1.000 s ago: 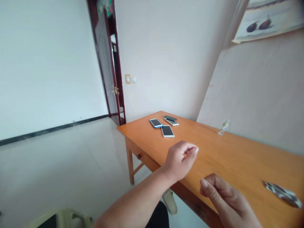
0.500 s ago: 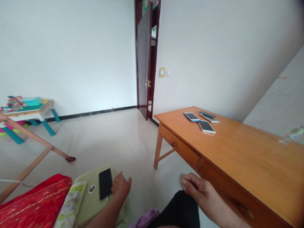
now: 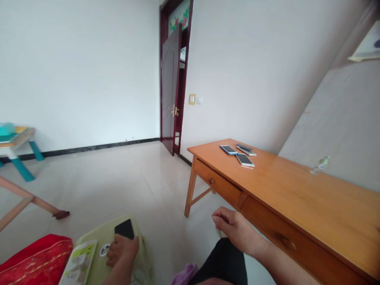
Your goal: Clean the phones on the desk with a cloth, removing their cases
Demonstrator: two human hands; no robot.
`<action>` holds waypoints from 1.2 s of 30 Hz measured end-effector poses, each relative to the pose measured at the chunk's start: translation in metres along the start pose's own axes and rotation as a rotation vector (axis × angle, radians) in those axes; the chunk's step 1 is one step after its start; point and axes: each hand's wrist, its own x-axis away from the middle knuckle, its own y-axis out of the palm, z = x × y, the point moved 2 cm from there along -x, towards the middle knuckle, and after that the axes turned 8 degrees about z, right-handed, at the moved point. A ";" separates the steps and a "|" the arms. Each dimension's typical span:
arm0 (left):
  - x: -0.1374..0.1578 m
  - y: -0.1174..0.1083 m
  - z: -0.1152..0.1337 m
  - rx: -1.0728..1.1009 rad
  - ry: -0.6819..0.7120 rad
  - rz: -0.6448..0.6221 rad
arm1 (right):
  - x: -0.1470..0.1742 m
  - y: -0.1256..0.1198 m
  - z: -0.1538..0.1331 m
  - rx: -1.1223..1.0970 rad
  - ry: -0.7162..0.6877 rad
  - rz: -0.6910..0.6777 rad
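Observation:
My left hand (image 3: 122, 250) lies over a black smartphone (image 3: 124, 228), its fingers at the left edge and its thumb at the right edge. The palm hides the phone's near half. Beneath it is the top of a pale green stool-like box (image 3: 99, 232), with a round badge (image 3: 104, 249) beside my fingertips. A white-and-green packet (image 3: 79, 261) lies to the left of the hand. My right hand (image 3: 231, 226) hangs in front of the wooden desk (image 3: 282, 190), fingers curled closed, with nothing visible in them.
On the desk lie a blue-edged phone (image 3: 228, 149), a white phone (image 3: 245, 160) and stacked dark and white phones (image 3: 245, 149). Farther right stands a clear bottle (image 3: 320, 164). Red cloth (image 3: 38, 259) and a wooden frame leg (image 3: 29, 200) are at left. A door (image 3: 171, 91) stands ajar.
My left hand has moved left from beside the black phone onto it, covering its near half. The view has turned right. My right hand keeps its curled pose.

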 end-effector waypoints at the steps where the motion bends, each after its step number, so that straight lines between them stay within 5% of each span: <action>1: -0.001 -0.001 -0.001 0.007 0.000 -0.001 | 0.001 0.000 -0.002 -0.005 0.002 0.003; 7: -0.002 -0.008 -0.007 0.042 -0.085 0.027 | 0.006 0.002 -0.002 -0.040 0.029 0.010; 10: 0.001 -0.013 0.013 0.091 -0.152 0.028 | 0.005 0.003 0.003 -0.097 0.069 0.015; 14: 0.028 -0.024 0.094 0.444 0.145 -0.015 | 0.002 0.001 0.010 -0.272 0.186 0.066; 19: 0.105 -0.056 0.207 0.987 0.476 -0.245 | 0.004 -0.012 0.007 -0.549 0.309 0.235; 23: 0.170 -0.095 0.257 1.291 0.693 -0.471 | 0.012 -0.030 -0.005 -0.768 0.268 0.359; 29: 0.229 -0.138 0.285 1.425 0.795 -0.648 | 0.035 -0.058 -0.018 -1.002 0.137 0.427; 36: 0.256 -0.150 0.294 1.375 0.804 -0.696 | 0.057 -0.072 -0.016 -1.112 0.102 0.484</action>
